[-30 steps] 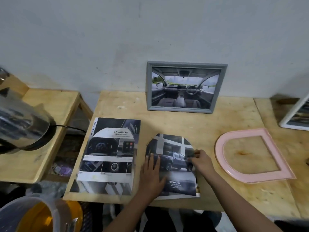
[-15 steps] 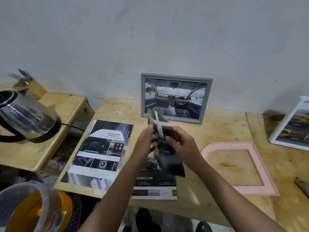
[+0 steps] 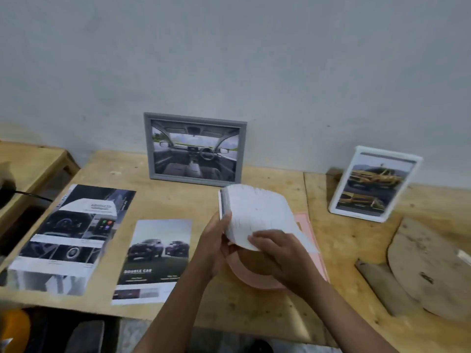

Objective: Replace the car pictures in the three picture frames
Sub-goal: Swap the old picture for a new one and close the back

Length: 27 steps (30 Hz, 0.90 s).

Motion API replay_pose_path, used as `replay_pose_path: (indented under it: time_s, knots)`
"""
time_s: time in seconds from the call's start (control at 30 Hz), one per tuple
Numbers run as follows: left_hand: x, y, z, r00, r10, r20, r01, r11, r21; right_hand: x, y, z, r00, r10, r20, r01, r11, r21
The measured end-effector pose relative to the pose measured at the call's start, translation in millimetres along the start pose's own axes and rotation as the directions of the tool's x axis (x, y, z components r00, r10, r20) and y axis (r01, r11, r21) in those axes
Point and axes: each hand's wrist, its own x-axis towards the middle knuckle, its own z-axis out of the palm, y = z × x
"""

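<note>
Both my hands hold a cut-out car picture point(image 3: 257, 212), its white back facing up, just above the pink arch-shaped frame point(image 3: 309, 235) lying flat on the table. My left hand point(image 3: 215, 247) grips the picture's left edge and my right hand point(image 3: 276, 253) pinches its lower edge. A grey frame point(image 3: 195, 118) with a car-interior picture leans against the wall behind. A white frame point(image 3: 362, 216) with a yellow car picture stands at the right. Most of the pink frame is hidden under the picture and my hands.
Two car brochure sheets lie on the wooden table point(image 3: 254, 307): a dashboard sheet point(image 3: 71, 238) at the left and a "Double Cab" sheet point(image 3: 155, 261) beside it. A round-edged backing board point(image 3: 430, 271) lies at the right. A lower side table point(image 3: 33, 161) stands left.
The cut-out picture was lifted off the brochure sheet, carried right and turned white side up over the pink frame. The view swung right, showing the white frame and backing board.
</note>
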Motion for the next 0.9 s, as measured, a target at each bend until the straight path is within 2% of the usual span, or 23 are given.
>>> replay_pose_path:
  time_s: [0.07,0.17,0.23,0.4,0.5,0.57,0.63,0.73,0.83,0.9]
  knots:
    - [4,-28,1,0.998,0.029,-0.058,-0.023,0.993,0.113,-27,11,9,0.993,0.058,0.105,-0.056,0.998,-0.022]
    - [12,-58,3,0.986,-0.014,-0.167,0.047,0.980,0.191,-55,25,23,0.965,0.135,0.227,-0.147,0.988,0.036]
    - [20,-73,1,0.965,-0.025,-0.260,0.107,0.946,0.307,-65,32,31,0.948,0.147,0.282,-0.168,0.984,0.054]
    - [24,-94,4,0.934,0.129,-0.333,0.092,0.814,0.574,-75,42,41,0.899,0.148,0.413,-0.183,0.982,0.048]
    - [21,-100,7,0.905,0.328,-0.270,0.020,0.601,0.799,-76,46,44,0.889,0.191,0.416,-0.233,0.971,0.053]
    - [19,-103,7,0.890,0.441,-0.118,-0.077,0.399,0.914,-76,51,46,0.891,0.268,0.366,-0.309,0.949,0.057]
    - [20,-108,4,0.931,0.365,0.025,-0.104,0.197,0.975,-75,58,48,0.881,0.351,0.317,-0.381,0.924,0.037]
    - [22,-118,-4,0.981,0.161,0.106,-0.105,-0.015,0.994,-71,64,47,0.814,0.446,0.372,-0.439,0.892,-0.109]
    - [24,-123,-7,0.988,0.083,0.133,-0.120,-0.151,0.981,-69,64,46,0.786,0.494,0.373,-0.465,0.869,-0.169]
    - [27,-121,-5,0.989,0.058,0.136,-0.123,-0.185,0.975,-69,61,45,0.771,0.517,0.373,-0.486,0.855,-0.180]
